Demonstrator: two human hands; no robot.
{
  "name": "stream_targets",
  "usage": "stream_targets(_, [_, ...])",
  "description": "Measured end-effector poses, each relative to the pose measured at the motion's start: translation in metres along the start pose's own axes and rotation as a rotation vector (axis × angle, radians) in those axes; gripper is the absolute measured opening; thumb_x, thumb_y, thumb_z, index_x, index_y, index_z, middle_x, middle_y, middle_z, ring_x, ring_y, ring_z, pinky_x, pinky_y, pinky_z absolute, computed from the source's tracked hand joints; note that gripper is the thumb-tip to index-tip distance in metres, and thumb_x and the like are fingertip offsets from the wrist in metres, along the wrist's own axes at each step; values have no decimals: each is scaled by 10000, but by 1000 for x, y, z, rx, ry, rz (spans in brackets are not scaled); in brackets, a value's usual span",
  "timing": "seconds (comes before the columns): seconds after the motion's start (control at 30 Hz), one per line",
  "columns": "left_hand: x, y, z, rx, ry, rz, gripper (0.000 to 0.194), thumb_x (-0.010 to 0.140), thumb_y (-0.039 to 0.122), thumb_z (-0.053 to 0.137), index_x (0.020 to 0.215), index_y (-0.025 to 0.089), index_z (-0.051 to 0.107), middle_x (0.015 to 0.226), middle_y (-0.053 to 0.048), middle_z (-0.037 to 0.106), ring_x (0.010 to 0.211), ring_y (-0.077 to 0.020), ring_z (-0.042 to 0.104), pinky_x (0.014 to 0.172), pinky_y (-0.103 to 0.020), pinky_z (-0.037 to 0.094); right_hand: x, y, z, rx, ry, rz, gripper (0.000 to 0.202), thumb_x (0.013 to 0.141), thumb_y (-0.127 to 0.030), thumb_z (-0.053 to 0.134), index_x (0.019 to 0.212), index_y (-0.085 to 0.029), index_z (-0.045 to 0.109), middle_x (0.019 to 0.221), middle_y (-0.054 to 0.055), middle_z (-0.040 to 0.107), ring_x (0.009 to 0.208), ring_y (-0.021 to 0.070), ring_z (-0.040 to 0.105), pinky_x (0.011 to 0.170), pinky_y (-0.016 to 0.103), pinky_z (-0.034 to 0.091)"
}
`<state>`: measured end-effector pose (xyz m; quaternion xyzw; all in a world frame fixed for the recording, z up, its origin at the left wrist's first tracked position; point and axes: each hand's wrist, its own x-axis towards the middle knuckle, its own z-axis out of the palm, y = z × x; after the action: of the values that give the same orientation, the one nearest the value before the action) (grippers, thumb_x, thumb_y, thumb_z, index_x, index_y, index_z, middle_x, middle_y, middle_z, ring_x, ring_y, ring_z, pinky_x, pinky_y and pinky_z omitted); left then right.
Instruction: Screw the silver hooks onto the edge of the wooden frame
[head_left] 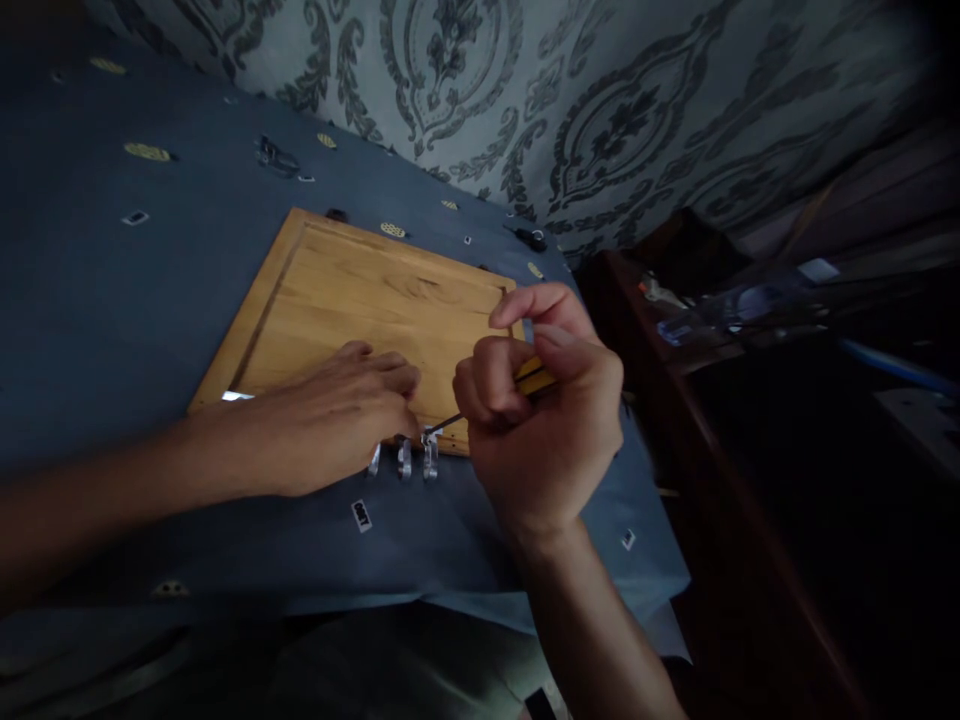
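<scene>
A wooden board (375, 290) with a grooved border lies flat before me. My right hand (540, 430) is wrapped round a screwdriver (448, 423) with a yellow and black handle. Its thin shaft slants down left, with the tip at a small metal hook (430, 458) on the board's near edge. My left hand (337, 425) lies over the board with bent fingers, their tips pressed at the metal pieces there. Beside that hook, two more metal pieces, one a hook (405, 460), hang over the edge. Whatever lies beneath my left fingers is hidden.
A blue patterned cloth (90, 300) covers the table. Behind the board lie a dark clip-like object (276, 158) and a black object with a ring (529, 238). A patterned curtain (480, 80) hangs behind. At right, a dark wooden ledge (697, 440) borders assorted items.
</scene>
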<state>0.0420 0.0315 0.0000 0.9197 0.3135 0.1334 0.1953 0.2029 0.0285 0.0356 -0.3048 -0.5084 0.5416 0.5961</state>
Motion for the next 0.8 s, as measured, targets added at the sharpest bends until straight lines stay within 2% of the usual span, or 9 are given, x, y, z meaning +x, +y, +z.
stream_targets(0.07, [1,-1,1,0,-51,-30,312,875,35,592,954,269,782,987,-25,668,1034,-235,588,919,-390,374,-3,1,4,-15,84,-28,95,835,-261,520,763,-230,574,405,-143,266,366,56,65,378,201,177])
stream_targets(0.13, [2,-3,3,5,-63,-43,312,884,49,597,980,280,783,1012,-24,670,1052,-237,583,932,-399,363,-4,1,6,-14,113,-25,92,822,-241,519,757,-230,583,407,-136,270,368,60,76,383,206,182])
stream_targets(0.43, [1,-1,0,6,-71,-50,357,865,-1,582,959,288,770,1002,-12,670,1077,-226,573,962,-377,363,-2,-1,1,-5,18,-15,128,838,-254,553,726,-224,609,408,-124,289,358,57,90,378,216,187])
stream_targets(0.57, [-2,-2,0,-8,-76,-55,376,841,-19,589,970,286,766,998,-11,656,1060,-226,570,943,-377,361,-6,-18,-4,37,61,-102,159,809,-216,553,677,-226,641,409,-106,249,348,63,127,378,219,186])
stream_targets(0.67, [-2,-2,0,-9,-81,-52,340,862,-5,593,951,275,763,1038,-15,660,1080,-226,568,970,-388,356,-10,-31,-8,44,84,-178,184,813,-212,541,681,-208,670,436,-95,225,352,59,144,379,224,235])
stream_targets(0.8, [1,0,-2,-7,-96,-68,340,899,15,581,974,283,777,1017,-13,662,1053,-218,569,967,-385,363,-13,-29,-11,46,89,-166,250,866,-144,492,722,-186,692,448,-86,230,359,60,133,377,216,225])
